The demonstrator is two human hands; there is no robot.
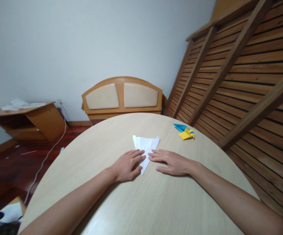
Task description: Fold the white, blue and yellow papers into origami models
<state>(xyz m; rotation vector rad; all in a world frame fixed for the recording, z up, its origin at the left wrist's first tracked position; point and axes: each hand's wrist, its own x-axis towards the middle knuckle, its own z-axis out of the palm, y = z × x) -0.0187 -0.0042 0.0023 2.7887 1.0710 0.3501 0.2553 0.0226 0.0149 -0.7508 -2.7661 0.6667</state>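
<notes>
A folded sheet of white paper (145, 142) lies flat on the round table, its narrow point towards me and its wide end away. My left hand (129, 164) rests on the paper's left edge, fingers stretched out and lying flat. From the other side, my right hand (171, 162) lays its extended fingertips on the right edge, with the thumb apart on the table. Neither hand grips anything. Part of the paper's middle and sides is hidden under the fingers.
Yellow folded paper (186, 134) and blue folded paper (180, 127) lie together at the back right of the pale round table (102, 140). Behind stand a padded headboard (122, 111) and, at right, a leaning slatted wooden frame (229, 78). A low cabinet (37, 122) holds papers at left.
</notes>
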